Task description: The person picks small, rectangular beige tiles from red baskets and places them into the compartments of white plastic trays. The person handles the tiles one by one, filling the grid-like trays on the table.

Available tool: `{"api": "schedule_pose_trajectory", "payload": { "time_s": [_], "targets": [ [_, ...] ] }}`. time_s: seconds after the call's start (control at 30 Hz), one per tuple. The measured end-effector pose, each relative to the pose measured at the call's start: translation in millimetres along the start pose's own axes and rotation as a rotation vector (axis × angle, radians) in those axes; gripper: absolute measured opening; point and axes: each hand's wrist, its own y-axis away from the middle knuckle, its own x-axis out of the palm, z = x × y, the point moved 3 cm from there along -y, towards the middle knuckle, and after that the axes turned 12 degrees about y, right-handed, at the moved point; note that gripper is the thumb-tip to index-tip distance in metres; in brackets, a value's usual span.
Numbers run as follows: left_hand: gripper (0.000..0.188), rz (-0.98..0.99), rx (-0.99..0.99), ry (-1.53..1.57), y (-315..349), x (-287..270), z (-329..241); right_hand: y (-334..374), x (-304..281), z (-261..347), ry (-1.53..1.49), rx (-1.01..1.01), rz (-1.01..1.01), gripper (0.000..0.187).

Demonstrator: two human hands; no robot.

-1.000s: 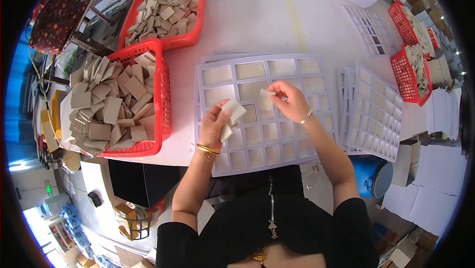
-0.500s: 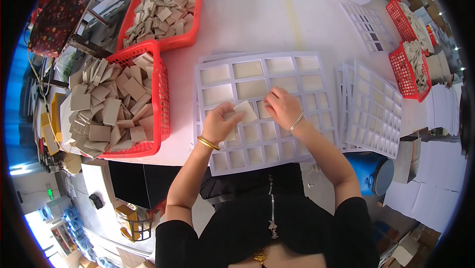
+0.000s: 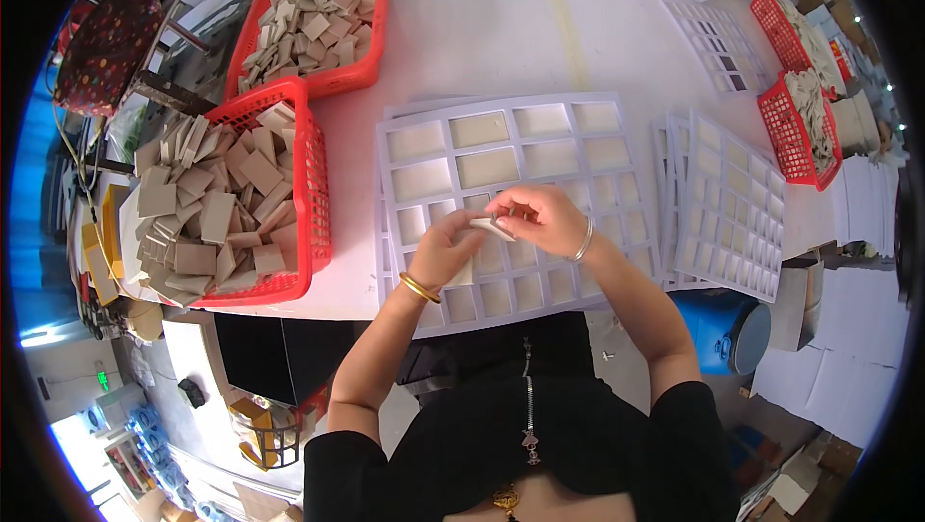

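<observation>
My left hand [image 3: 448, 248] is closed on a thin off-white tile [image 3: 496, 229], tilted nearly edge-on above the tray. A second pale tile [image 3: 462, 274] shows under its palm. From the right, my right hand [image 3: 542, 218] meets that tilted tile with fingers pinched together. A small dark bit shows at its fingertips, too small to name. Beneath both hands lies a white compartment tray [image 3: 514, 106], with pale tile-like pieces in its larger and smaller cells. Part of the tray's middle is hidden by my hands.
Two red baskets heaped with beige tiles stand at left, one nearer [image 3: 310, 175] and one farther [image 3: 364, 74]. Stacked white trays [image 3: 729, 204] lie at right, another tray [image 3: 715, 48] behind them. More red baskets [image 3: 795, 136] sit far right. A blue drum [image 3: 718, 329] stands below the table.
My right hand has come up from a tray cell toward my left hand, and its fingertips now meet the tile. That tile has turned from face-up to nearly edge-on.
</observation>
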Motion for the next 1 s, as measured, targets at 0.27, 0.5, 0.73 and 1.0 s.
{"api": "schedule_pose_trajectory", "payload": {
  "time_s": [0.27,0.5,0.73,1.0],
  "targets": [
    [0.029,0.009,-0.109,0.081,-0.4,13.9,-4.9,11.8,7.2,5.2,0.197,-0.121,-0.128,0.023],
    [0.028,-0.162,0.021,0.288,1.6,-12.7,10.8,32.9,-11.4,-22.4,0.157,0.116,-0.015,0.014],
    [0.021,-0.336,-0.003,0.194,17.3,-3.7,7.3,40.0,6.4,-28.5,0.196,0.132,-0.07,0.013],
    [0.018,-0.33,0.2,0.049,8.8,-7.4,25.9,32.6,13.7,-10.2,0.804,-0.22,-0.12,0.016]
  ]
}}
